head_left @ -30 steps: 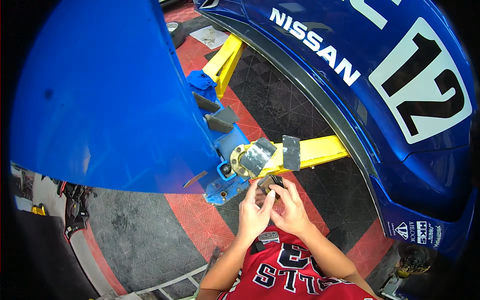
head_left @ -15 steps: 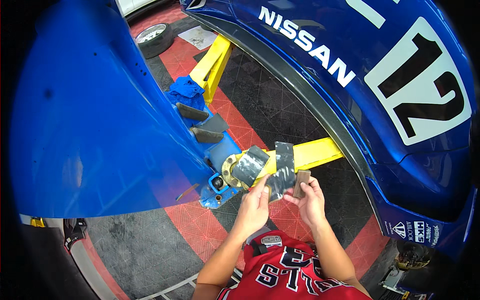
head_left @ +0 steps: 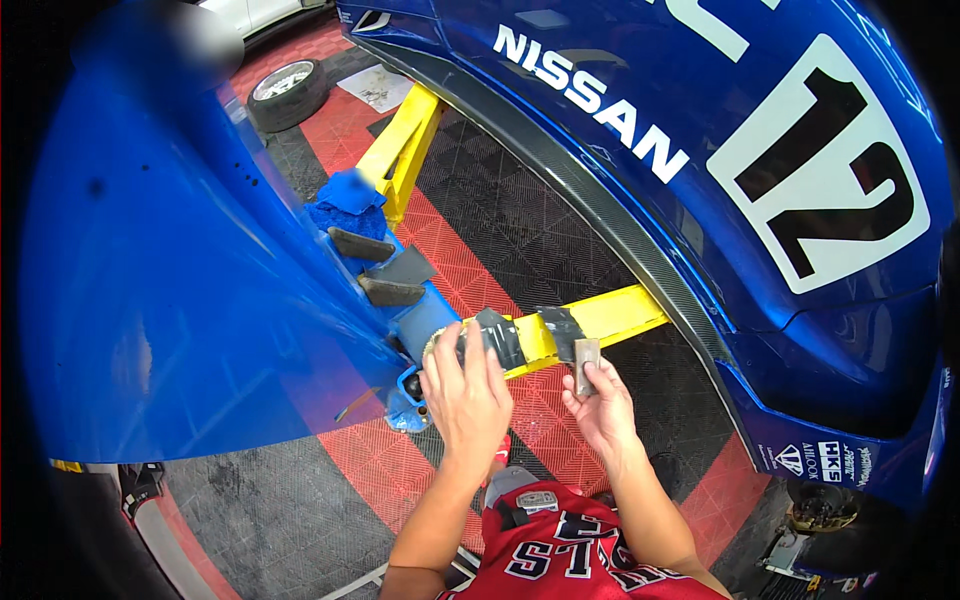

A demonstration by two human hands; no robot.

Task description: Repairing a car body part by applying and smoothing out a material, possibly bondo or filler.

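Block (head_left: 587, 366), small, flat and grey-brown, is clamped between thumb and fingers of the right hand (head_left: 606, 412), overlapping in view one black sheet (head_left: 558, 330) on the yellow lift arm (head_left: 618, 315). Left hand (head_left: 468, 400) is apart from it, fingers extended at a second, white-smudged sheet (head_left: 501, 340); can't tell if it touches or grips. Yellow lift arm reaches to the blue car (head_left: 850, 345).

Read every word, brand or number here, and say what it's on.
I'll place texts, not quote them.
Blue car: large white lettering, another piece cut off above.
Its white panel: big black digits.
Lower down: small white logos, the tiniest unreadable.
Red shirt: dark, white-edged lettering.
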